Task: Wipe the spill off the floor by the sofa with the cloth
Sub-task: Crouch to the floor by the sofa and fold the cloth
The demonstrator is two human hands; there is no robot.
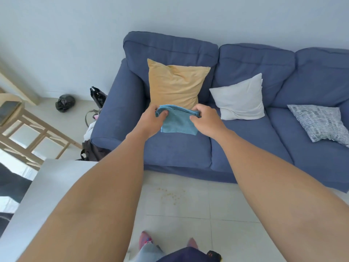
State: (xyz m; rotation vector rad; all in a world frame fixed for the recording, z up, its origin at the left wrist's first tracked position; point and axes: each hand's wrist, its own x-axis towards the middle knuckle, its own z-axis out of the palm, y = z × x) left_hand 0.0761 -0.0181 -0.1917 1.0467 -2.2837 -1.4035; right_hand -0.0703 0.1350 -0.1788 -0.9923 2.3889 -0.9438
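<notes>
- Biggest thing in my feed is the long blue fabric sofa [245, 148] against the pale wall, with a mustard-yellow square cushion [175, 84], a plain white cushion [239, 99] and a striped grey-and-white cushion [321, 121] on it.
- In front of it is the pale tiled floor [226, 233], and just off the sofa's front edge sits the scatter of small yellowish spill specks [170, 196]. Nothing's touching it yet, so I'd say the wiping hasn't started.
- Both arms are stretched out over the seat, well above the spill.
- The left hand [151, 121] has its fingers curled shut around the left top corner of the folded light-blue microfibre cloth [178, 122].
- The right hand [205, 120] pinches the opposite top corner, fingers closed on the fabric.
- Cloth hangs between them in front of the yellow cushion. My guess is it's being squared into a neat pad before going down to the floor.
</notes>
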